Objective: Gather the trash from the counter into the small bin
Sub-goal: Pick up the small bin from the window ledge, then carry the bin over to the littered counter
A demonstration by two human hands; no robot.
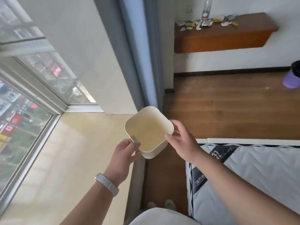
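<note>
Head view: both hands carry the empty small bin (148, 133), left hand (124, 152) and right hand (181, 141) fingers clamped on opposite rims, keeping it level; wrappers (204, 23) litter the far bench's (227, 34) back edge.

Purple basket (291, 78) on wood floor (227, 103); mattress (259, 176) right; window (24, 111) left
</note>
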